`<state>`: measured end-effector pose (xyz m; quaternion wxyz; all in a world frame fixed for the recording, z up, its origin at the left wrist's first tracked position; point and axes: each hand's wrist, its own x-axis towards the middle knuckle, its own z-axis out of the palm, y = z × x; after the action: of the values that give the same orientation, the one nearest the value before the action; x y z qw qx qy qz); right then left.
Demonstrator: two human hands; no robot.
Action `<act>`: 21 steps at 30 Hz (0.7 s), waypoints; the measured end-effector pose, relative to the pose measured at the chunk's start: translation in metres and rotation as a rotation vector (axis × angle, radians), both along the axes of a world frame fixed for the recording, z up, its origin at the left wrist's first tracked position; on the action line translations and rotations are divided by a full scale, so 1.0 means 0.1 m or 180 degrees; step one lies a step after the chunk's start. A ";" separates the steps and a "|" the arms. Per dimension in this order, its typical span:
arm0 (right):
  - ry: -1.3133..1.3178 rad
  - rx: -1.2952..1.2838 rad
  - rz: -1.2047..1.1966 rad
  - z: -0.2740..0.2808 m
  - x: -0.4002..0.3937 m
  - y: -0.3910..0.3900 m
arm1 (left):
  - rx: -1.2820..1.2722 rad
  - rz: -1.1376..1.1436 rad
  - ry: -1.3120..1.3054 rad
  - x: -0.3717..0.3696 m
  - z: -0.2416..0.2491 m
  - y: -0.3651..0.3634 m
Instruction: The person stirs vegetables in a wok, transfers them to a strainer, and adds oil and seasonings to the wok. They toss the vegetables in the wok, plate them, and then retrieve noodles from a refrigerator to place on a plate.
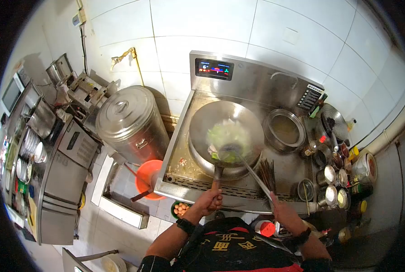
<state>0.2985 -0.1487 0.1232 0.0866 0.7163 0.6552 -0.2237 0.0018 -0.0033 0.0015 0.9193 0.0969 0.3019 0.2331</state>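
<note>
My left hand (pixel 207 202) is closed round the handle of a large steel wok (pixel 201 131), which is tilted up on the burner. Chopped green vegetables (pixel 227 136) and some paler pieces lie in the wok under a haze of steam. A long-handled ladle (pixel 256 176) runs from my right hand (pixel 286 216) into the wok, its bowl down among the vegetables. My right fingers are wrapped round the far end of its handle.
To the wok's right stand a steel pot of liquid (pixel 285 129), a bamboo brush (pixel 267 177) and several seasoning containers (pixel 330 196). A lidded steel drum (pixel 132 122), an orange bucket (pixel 149 176) and a bowl of eggs (pixel 181 209) are on the left.
</note>
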 end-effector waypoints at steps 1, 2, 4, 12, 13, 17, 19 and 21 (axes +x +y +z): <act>-0.0257 0.0211 0.0010 0.00 -0.02 0.04 | 0.0010 -0.0004 0.0003 0.00 0.01 0.00; -0.0517 0.0425 0.0022 -0.01 -0.04 0.08 | -0.0002 0.0028 0.0021 0.00 0.02 -0.01; -0.0556 0.0584 -0.0027 -0.10 -0.07 0.23 | 0.0009 0.0077 0.0038 0.00 0.04 0.00; 0.0648 0.1012 -0.0533 -0.73 -0.18 0.97 | -0.0046 0.0120 0.0281 0.01 0.02 -0.02; 0.0906 0.1202 -0.0728 -0.73 -0.21 0.98 | -0.0053 0.0115 0.0290 0.00 0.01 -0.02; 0.0881 0.1107 -0.1192 -0.42 -0.30 0.92 | 0.0096 0.0011 0.0074 0.02 0.03 -0.02; 0.1013 0.1126 -0.1221 -0.55 -0.21 0.81 | 0.0084 0.0050 0.0070 0.02 0.05 -0.01; 0.1143 0.1146 -0.1226 -0.61 -0.21 0.69 | -0.0018 0.0019 0.0085 0.03 0.05 0.00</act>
<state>0.2774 -0.0797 0.0617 -0.2026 0.7801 0.5414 -0.2393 0.0050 -0.0036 0.0062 0.9148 0.0965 0.3151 0.2336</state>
